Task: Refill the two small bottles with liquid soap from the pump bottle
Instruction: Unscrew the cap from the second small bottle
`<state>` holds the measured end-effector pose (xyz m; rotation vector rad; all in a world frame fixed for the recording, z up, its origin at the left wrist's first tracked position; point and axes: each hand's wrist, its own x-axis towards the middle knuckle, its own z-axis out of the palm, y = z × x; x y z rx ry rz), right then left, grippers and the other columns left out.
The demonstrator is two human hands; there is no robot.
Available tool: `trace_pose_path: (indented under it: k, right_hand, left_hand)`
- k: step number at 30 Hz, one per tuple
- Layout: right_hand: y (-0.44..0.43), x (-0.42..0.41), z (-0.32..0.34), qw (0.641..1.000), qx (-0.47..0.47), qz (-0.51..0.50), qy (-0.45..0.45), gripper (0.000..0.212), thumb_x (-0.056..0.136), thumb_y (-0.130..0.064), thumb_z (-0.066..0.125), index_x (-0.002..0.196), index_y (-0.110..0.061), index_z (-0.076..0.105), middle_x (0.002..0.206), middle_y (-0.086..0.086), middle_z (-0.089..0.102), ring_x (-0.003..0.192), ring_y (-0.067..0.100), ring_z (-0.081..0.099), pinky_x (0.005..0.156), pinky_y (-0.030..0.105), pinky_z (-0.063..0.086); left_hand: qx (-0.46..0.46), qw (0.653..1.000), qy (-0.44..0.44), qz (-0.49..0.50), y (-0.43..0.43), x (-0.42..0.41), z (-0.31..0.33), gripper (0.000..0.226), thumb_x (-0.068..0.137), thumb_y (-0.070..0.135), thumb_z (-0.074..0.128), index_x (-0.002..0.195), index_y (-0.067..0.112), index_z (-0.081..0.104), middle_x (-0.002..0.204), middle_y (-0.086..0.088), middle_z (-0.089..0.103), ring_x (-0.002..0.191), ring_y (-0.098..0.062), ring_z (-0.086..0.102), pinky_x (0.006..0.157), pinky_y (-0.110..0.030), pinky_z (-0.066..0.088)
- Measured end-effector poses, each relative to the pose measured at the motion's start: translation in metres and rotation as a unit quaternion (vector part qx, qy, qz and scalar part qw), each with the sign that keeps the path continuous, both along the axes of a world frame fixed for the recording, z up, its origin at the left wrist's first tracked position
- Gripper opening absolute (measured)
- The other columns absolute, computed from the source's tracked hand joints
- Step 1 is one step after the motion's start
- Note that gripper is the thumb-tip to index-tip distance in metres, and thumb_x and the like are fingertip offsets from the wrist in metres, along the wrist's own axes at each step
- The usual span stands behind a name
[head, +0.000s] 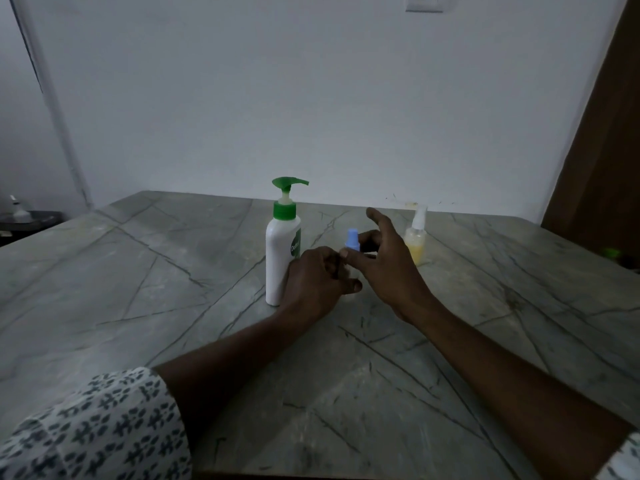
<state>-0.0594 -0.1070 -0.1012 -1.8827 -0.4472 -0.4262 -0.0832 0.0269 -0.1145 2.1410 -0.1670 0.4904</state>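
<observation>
Tipping threatens: left hand (311,282) grips the blue-capped small bottle (352,239) beside the Dettol pump bottle (280,258); right hand (388,268) pinches its top, spare fingers splayed near the yellow spray bottle (415,245), easily knocked.

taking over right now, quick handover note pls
Left hand grips the blue-cap bottle, body hidden; right hand pinches it at the cap.
Pump bottle upright just left of the hands; spray bottle, yellow liquid inside, upright behind the right hand. Both stand on the table.
Done: nothing visibly; both small bottles capped.
Left: uncap, pump soap in, recap, for both.
</observation>
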Motion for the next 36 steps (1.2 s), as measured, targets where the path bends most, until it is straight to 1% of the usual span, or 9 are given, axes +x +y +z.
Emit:
trace_pose_path:
  k: [5,8,11,16,19,25,29,34,36]
  right_hand:
    - [0.0009,-0.0003,-0.0017,1.0,0.005,0.015,0.022,0.079,0.095,-0.02,0.061,0.156,-0.024,0.011,0.133,0.004,0.057,0.117,0.015,0.054,0.073,0.011,0.043]
    - [0.0029,0.0,-0.0019,1.0,0.009,-0.011,-0.012,0.09,0.086,-0.024,0.073,0.155,-0.021,0.014,0.112,0.006,0.057,0.106,0.017,0.056,0.08,0.017,0.048]
    - [0.0006,0.0007,-0.0024,1.0,0.005,-0.01,-0.016,0.083,0.092,-0.016,0.065,0.155,-0.021,0.011,0.105,0.002,0.06,0.099,0.014,0.058,0.071,0.008,0.046]
    - [0.004,-0.004,-0.0021,1.0,0.027,0.005,0.003,0.087,0.094,-0.018,0.063,0.157,-0.023,0.002,0.117,-0.002,0.057,0.105,0.011,0.056,0.073,0.009,0.046]
    - [0.0039,-0.0029,-0.0027,1.0,0.014,-0.015,-0.014,0.094,0.087,-0.026,0.072,0.156,-0.022,0.007,0.113,0.004,0.057,0.105,0.013,0.056,0.081,0.019,0.049]
    - [0.0024,-0.0034,-0.0029,1.0,0.03,0.008,0.001,0.081,0.097,-0.015,0.057,0.157,-0.023,0.002,0.121,0.004,0.063,0.111,0.026,0.061,0.09,0.036,0.049]
    - [0.0046,-0.0037,-0.0044,0.999,0.026,-0.017,-0.011,0.095,0.086,-0.029,0.073,0.156,-0.021,0.01,0.121,0.007,0.057,0.112,0.018,0.056,0.092,0.033,0.05]
    - [0.0029,0.0007,-0.0062,1.0,0.023,-0.013,-0.005,0.086,0.093,-0.017,0.064,0.156,-0.023,0.006,0.112,0.009,0.065,0.103,0.019,0.061,0.077,0.013,0.045]
    - [0.0039,-0.002,-0.0054,0.999,0.035,-0.004,0.0,0.084,0.093,-0.016,0.064,0.156,-0.022,0.009,0.117,0.004,0.064,0.105,0.014,0.06,0.08,0.014,0.045]
  left_hand:
    - [0.001,1.0,0.002,-0.003,0.0005,-0.0011,0.0003,0.031,0.068,0.027,0.085,0.09,0.017,0.066,0.082,0.006,0.07,0.074,-0.004,0.065,0.064,-0.014,0.049]
    - [0.005,1.0,-0.008,-0.006,0.0006,-0.001,0.0004,0.03,0.068,0.026,0.085,0.09,0.016,0.067,0.081,0.006,0.07,0.074,-0.006,0.066,0.065,-0.017,0.051]
    - [0.0,1.0,-0.004,0.001,0.0001,-0.0007,0.0004,0.033,0.067,0.026,0.086,0.091,0.014,0.067,0.082,0.002,0.072,0.076,-0.011,0.067,0.069,-0.025,0.055]
    - [0.007,1.0,-0.008,-0.001,-0.0005,-0.0011,0.0002,0.034,0.068,0.027,0.085,0.094,0.014,0.067,0.088,0.002,0.072,0.079,-0.011,0.067,0.076,-0.029,0.057]
    - [0.006,1.0,-0.009,-0.003,-0.0004,-0.001,0.0005,0.032,0.068,0.027,0.085,0.092,0.014,0.068,0.086,0.003,0.072,0.078,-0.01,0.068,0.077,-0.033,0.058]
    - [0.0,1.0,-0.004,0.01,-0.0007,-0.0005,0.0,0.037,0.065,0.028,0.087,0.091,0.013,0.067,0.083,0.0,0.072,0.078,-0.015,0.068,0.076,-0.036,0.057]
    - [0.02,1.0,-0.014,0.004,-0.0005,-0.001,0.0009,0.032,0.068,0.028,0.085,0.091,0.013,0.067,0.084,0.002,0.072,0.075,-0.01,0.067,0.071,-0.028,0.057]
    - [0.001,1.0,0.001,0.005,-0.0002,0.001,-0.0002,0.035,0.068,0.028,0.086,0.095,0.014,0.067,0.086,0.001,0.073,0.078,-0.012,0.068,0.077,-0.033,0.058]
    - [-0.001,1.0,0.001,-0.001,0.0003,0.0016,-0.0011,0.037,0.068,0.028,0.085,0.097,0.014,0.068,0.088,0.002,0.073,0.08,-0.011,0.068,0.079,-0.034,0.058]
